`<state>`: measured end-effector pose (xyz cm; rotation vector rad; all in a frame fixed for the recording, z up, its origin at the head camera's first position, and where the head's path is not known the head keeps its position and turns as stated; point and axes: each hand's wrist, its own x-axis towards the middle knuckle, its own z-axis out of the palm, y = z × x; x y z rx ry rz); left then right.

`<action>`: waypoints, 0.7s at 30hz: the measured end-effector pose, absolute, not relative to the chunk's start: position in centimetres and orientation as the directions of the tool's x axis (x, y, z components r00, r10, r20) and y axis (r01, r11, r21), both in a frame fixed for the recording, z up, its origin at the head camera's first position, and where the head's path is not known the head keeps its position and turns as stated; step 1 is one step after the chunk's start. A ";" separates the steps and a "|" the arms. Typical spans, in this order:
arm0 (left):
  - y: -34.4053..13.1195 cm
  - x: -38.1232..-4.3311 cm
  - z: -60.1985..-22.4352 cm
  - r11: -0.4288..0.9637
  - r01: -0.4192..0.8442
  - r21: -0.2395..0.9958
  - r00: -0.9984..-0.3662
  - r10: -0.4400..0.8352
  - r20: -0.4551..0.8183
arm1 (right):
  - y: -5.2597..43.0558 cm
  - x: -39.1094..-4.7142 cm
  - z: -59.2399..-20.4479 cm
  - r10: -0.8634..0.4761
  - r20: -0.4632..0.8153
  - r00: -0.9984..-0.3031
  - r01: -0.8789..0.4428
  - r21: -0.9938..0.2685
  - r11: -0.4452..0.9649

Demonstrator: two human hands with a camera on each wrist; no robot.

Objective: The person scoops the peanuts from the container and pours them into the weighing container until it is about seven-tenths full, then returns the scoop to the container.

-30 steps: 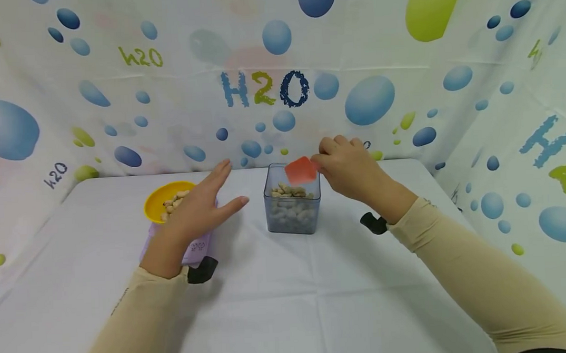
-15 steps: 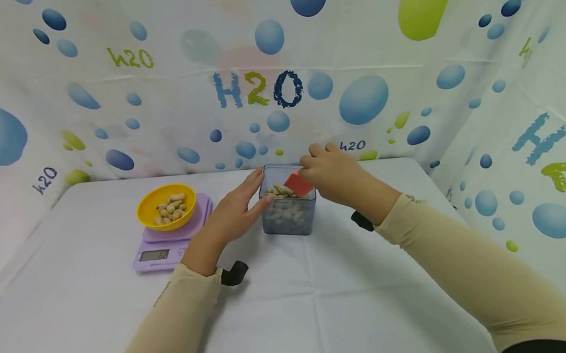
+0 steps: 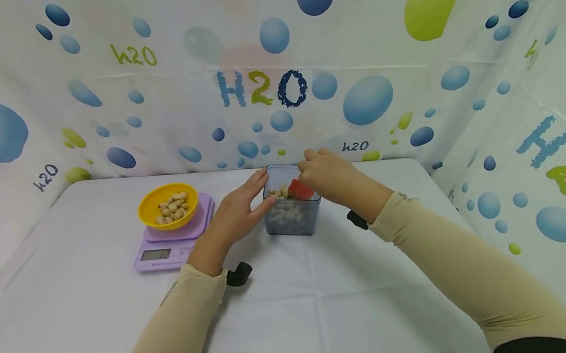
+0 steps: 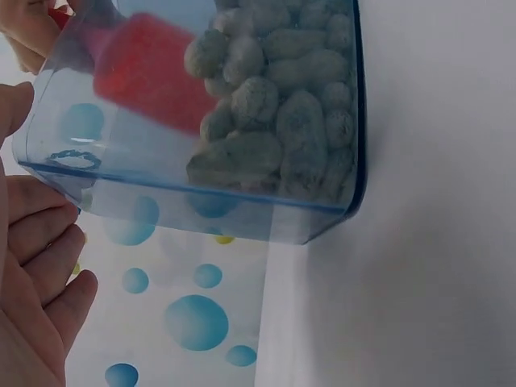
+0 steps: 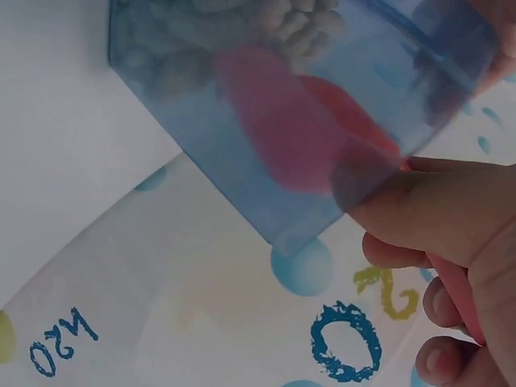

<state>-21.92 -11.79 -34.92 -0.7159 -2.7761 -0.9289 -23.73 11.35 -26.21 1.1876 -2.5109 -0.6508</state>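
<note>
A clear bluish square container (image 3: 292,224) part-filled with peanuts (image 4: 278,129) stands at the middle of the table. My right hand (image 3: 342,182) grips the handle of a red scoop (image 3: 300,190), its thumb over the container's rim. The scoop's blade is tilted down inside the container, its edge at the peanuts, as the left wrist view shows through the wall. My left hand (image 3: 234,213) lies along the container's left side, fingers extended toward the back and thumb at the near left corner of the rim.
A purple kitchen scale (image 3: 158,261) stands to the left, its display lit. On it sits a yellow bowl (image 3: 144,211) holding several peanuts. Behind the table hangs a patterned white curtain (image 3: 190,112).
My left hand has moved right, from in front of the bowl and scale to the container's side. My right hand has lowered the scoop into the container toward the peanuts.
</note>
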 end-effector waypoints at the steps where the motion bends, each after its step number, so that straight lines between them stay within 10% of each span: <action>1: -11.7 -21.9 -34.9 0.704 0.474 0.529 -0.880 0.393 0.267 | 11.3 -23.6 -26.0 -0.778 0.041 -0.626 -0.661 0.502 0.558; 9: -11.6 -21.6 -34.8 0.728 0.457 0.511 -0.889 0.369 0.271 | 10.3 -22.9 -25.0 -0.747 -0.078 -0.661 -0.717 0.359 0.597; 21: -11.7 -21.8 -34.9 0.707 0.482 0.517 -0.876 0.366 0.315 | 11.2 -23.7 -25.6 -0.728 0.065 -0.682 -0.706 0.199 0.680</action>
